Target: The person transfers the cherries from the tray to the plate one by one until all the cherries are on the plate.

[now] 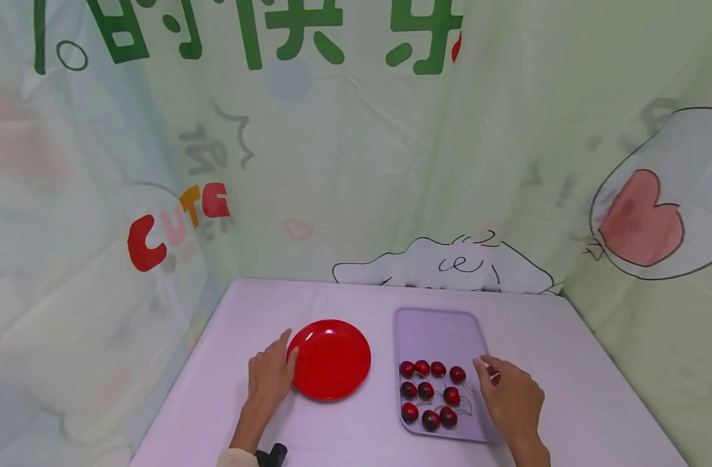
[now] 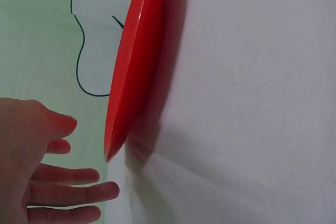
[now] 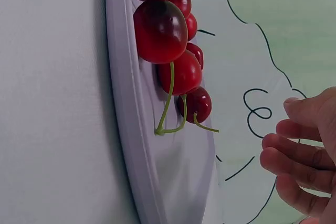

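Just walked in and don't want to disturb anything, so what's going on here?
A person is at a table with a red plate and a light purple tray. The left grip is at the plate's left rim; whether it touches is hard to tell. The right grip hovers by the tray's right edge, holding nothing. The ten cherries in view all lie in the tray.

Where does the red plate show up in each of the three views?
Head: the red plate sits below centre, slightly left.
Left wrist: upper part, left of centre, seen nearly edge-on.
Right wrist: not in it.
Shared landmark: the black-outlined backdrop drawing, partly visible in both wrist views.
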`<state>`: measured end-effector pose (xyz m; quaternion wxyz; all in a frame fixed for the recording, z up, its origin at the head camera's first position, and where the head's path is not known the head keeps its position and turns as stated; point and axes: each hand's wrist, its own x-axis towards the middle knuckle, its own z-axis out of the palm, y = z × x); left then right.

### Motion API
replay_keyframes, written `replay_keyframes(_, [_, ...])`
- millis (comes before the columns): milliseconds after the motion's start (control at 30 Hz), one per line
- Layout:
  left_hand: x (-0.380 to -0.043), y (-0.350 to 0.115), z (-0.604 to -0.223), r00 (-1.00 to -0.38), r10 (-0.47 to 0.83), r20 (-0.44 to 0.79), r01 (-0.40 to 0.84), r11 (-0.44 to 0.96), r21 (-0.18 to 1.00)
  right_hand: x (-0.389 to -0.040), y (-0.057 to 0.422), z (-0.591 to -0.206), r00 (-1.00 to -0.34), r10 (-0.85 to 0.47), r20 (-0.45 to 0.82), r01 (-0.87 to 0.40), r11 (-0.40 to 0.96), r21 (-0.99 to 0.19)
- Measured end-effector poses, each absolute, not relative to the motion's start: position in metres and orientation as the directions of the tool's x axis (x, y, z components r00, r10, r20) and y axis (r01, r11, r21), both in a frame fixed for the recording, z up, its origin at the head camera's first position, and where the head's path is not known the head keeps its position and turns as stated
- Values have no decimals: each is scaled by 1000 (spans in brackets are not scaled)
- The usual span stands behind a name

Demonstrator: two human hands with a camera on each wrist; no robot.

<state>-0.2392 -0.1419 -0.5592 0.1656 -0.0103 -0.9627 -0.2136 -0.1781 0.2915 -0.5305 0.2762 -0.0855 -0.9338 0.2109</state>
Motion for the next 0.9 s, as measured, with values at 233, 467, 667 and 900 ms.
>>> replay_keyframes(233, [-245, -148, -570, -932, -106, 347, 85, 866, 493, -177, 295, -537, -830, 307, 465, 57, 877, -477])
replay_keyframes(467, [-249, -152, -583, -945, -148, 293, 96, 729, 678, -173, 299, -545, -815, 298, 497, 7, 863, -506])
replay_keyframes(667, [-251, -151, -590, -963, -178, 203, 61, 589, 806, -171, 301, -549, -866, 320, 385, 77, 845, -529])
replay_keyframes(900, [-258, -154, -601, -974, -180, 134, 54, 394, 918, -168, 304, -551, -899, 318, 300, 112, 831, -545])
